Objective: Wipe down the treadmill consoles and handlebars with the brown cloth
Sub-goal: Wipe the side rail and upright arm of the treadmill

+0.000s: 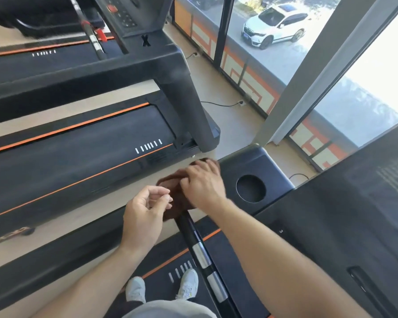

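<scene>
Neighbouring treadmill (78, 143) fills 9 to 11 o'clock, belt black with orange edge lines. Window (274, 42) at 1 o'clock; white car (274, 26) outside. Near treadmill's console (319, 214) runs from centre to 4 o'clock, round cup recess (251, 188) in its corner. Handlebar (202, 253) runs from centre down to 6 o'clock, silver sensor bands on it. Brown cloth (172, 198) draped over handlebar's upper end, dead centre. Right hand (202, 187) lies on top of cloth, fingers spread and pressing, blurred. Left hand (145, 212) just beside cloth at its 8 o'clock, fingers loosely curled, holding nothing; contact with cloth unclear. White shoes (189, 283) at 6 o'clock.
</scene>
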